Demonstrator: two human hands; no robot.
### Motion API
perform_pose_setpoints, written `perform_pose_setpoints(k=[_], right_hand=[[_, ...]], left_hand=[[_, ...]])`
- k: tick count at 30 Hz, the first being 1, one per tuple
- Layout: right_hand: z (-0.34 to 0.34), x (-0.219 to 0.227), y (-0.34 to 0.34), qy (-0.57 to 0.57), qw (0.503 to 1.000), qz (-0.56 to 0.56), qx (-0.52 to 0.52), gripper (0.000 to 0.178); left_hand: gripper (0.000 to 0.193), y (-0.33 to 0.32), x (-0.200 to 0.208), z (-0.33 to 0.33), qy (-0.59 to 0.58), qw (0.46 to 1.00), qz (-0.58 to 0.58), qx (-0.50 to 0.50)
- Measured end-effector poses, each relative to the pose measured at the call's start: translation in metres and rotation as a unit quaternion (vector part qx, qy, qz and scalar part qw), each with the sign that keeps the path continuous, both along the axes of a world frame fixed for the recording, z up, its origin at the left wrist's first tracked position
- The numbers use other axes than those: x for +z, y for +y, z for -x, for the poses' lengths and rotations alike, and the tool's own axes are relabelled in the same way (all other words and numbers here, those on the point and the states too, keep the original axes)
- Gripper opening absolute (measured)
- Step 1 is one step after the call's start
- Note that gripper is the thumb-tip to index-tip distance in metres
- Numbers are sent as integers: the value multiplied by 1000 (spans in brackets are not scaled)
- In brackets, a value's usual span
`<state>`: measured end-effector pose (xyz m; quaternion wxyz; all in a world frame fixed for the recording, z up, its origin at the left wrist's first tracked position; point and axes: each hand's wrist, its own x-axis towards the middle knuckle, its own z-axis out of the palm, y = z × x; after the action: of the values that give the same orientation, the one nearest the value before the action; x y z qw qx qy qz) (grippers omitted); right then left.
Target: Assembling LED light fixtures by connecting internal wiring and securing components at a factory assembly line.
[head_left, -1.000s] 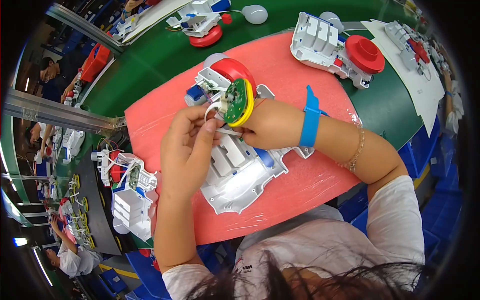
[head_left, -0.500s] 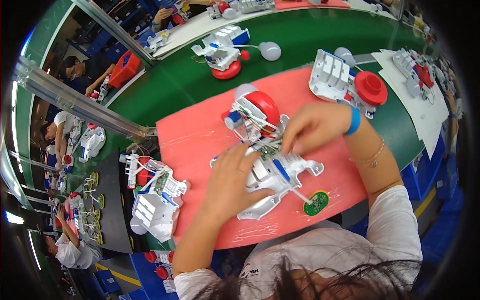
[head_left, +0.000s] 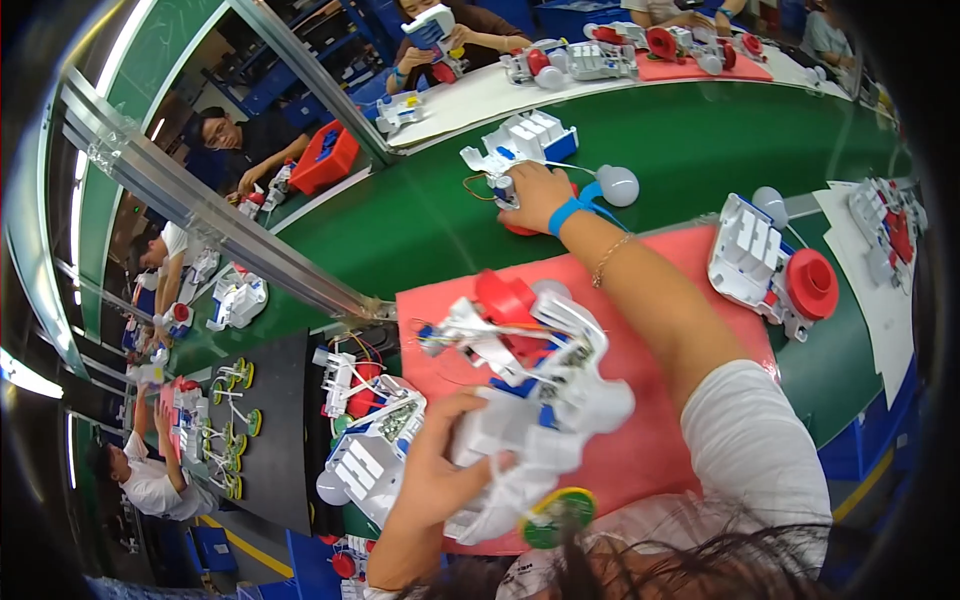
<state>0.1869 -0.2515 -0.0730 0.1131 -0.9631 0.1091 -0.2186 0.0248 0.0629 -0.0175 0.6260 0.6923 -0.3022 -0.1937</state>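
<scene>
My left hand [head_left: 445, 465] grips the left side of a white plastic housing [head_left: 515, 430], its thumb over the near part. The housing is tilted and somewhat blurred, with blue parts, wires and a red round part [head_left: 505, 300] at its far end. A round green circuit board [head_left: 555, 515] with a yellow rim hangs at its near end. Stretched far forward, my right hand [head_left: 540, 195] has its fingers around a second white housing [head_left: 525, 140], which lies on the green belt. A red disc shows partly beneath that hand, and a white bulb-shaped part [head_left: 618, 186] lies beside it.
A pink foam mat [head_left: 660, 450] lies under my work. Similar housings sit at its left [head_left: 370, 465] and right [head_left: 748, 245]. A metal post [head_left: 230, 210] slants at the left, near a black board [head_left: 275, 440] with several green circuit boards. Co-workers sit beyond the green belt [head_left: 700, 130].
My right hand has left the near housing's middle and reached forward to the housing on the belt. The left hand has taken hold of the near housing and tilted it. The view has shifted.
</scene>
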Motion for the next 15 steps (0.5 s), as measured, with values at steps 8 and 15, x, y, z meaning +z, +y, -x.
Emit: perform_pose_setpoints(k=[8,15], right_hand=[[75,29,-38,-101,957,-256,93,41],[227,81,-9,-102,932,-317,139,40]], left_hand=[[44,-9,49,-125,283,930,188,136],[49,-67,64,-192,6,975,129,179]])
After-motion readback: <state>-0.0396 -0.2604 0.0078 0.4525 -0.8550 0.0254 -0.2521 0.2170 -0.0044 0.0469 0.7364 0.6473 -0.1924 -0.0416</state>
